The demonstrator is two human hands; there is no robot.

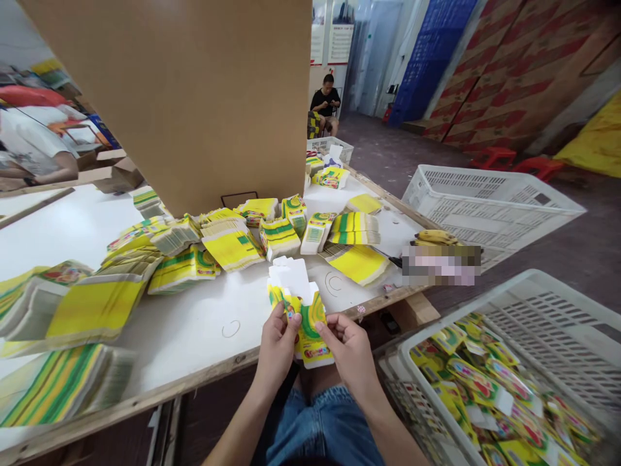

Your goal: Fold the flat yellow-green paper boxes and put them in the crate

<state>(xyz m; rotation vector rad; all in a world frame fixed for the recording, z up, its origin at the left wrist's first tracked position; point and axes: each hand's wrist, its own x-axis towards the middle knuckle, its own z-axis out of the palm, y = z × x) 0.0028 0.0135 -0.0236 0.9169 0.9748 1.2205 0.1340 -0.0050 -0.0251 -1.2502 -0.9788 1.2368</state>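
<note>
Between my two hands is a yellow and green printed carton, its white end flaps standing open toward the table. My left hand pinches the carton's left side between thumb and fingers. On the other side, my right hand grips the right edge, thumb on the printed face. The carton is above my lap at the table's front edge. Beyond it, stacks of flat yellow cartons lie across the white table.
A white crate full of yellow cartons stands at my right. Behind it is another white crate. Bananas lie on the table's right edge. A tall brown cardboard panel rises at the back. One person sits beyond, another at left.
</note>
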